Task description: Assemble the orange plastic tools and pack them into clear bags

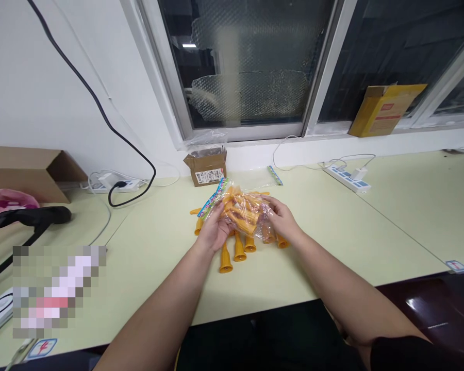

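Note:
Between my two hands is a clear plastic bag (243, 212) with a colourful printed strip along its left end, filled with several orange-yellow plastic pieces. My left hand (215, 226) grips the bag at its left side, near the strip. On the right side, my right hand (281, 219) has its fingers closed on the bag's edge. Several loose orange-yellow cone-shaped plastic pieces (226, 260) with flared ends lie on the table under and in front of the bag; the bag hides some of them. Behind it lies another clear bag (251, 176) with a similar printed strip.
A small open cardboard box (209, 170) stands by the wall. Power strips (348, 179) with cables lie at the right and left back. A larger carton (19, 167), a black strap (31, 216) and a blurred-out item (58, 293) are on the left. A yellow box (386, 111) leans at the window.

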`<state>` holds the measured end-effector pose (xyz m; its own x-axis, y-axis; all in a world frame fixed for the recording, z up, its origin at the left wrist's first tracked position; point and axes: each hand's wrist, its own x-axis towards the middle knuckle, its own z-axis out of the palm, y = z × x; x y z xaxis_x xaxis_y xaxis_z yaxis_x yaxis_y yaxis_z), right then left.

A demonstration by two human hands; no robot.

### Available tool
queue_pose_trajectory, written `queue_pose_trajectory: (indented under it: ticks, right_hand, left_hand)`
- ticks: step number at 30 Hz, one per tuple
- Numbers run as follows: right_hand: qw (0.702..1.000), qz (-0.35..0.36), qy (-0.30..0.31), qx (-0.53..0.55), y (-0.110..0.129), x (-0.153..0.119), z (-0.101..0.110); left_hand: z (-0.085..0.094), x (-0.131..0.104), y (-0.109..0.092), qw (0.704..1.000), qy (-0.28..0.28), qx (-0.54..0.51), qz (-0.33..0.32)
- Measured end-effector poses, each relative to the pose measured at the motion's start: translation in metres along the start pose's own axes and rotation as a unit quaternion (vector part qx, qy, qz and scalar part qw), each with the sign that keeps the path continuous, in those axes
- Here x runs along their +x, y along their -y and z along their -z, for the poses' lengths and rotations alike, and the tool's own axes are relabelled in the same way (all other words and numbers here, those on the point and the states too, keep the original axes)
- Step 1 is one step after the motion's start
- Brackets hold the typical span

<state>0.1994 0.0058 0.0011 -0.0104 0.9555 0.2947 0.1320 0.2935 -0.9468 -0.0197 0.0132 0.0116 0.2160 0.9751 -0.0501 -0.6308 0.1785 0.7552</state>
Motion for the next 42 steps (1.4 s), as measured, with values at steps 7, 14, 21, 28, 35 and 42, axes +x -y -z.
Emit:
queue_pose_trajectory:
  ticks: [7,14,21,28,35,42]
  right_hand:
    - [0.995,0.040,0.040,-0.079,0.004,-0.002,0.000]
    - [0.974,0.151,0.000,-0.169,0.002,-0.005,-0.004]
    - [0.960,0.161,0.056,-0.223,0.006,-0.005,0.005]
    - [0.956,0.189,0.052,-0.217,0.007,-0.006,0.010]
    - [0.956,0.196,0.066,-0.206,0.008,-0.006,0.011]
    - [0.971,0.113,0.093,-0.191,0.012,-0.007,0.011]
  left_hand:
    - [0.001,0.001,0.004,1.000,-0.003,0.005,0.005]
    - [-0.001,0.000,0.010,0.998,-0.037,0.036,0.027]
    - [-0.003,0.000,0.010,0.996,-0.069,0.053,0.022]
    - [-0.004,0.002,0.006,0.995,-0.090,0.034,0.020]
    - [-0.003,0.001,0.007,0.996,-0.076,0.046,0.023]
    - [-0.004,-0.001,0.002,0.997,-0.056,0.055,0.017]
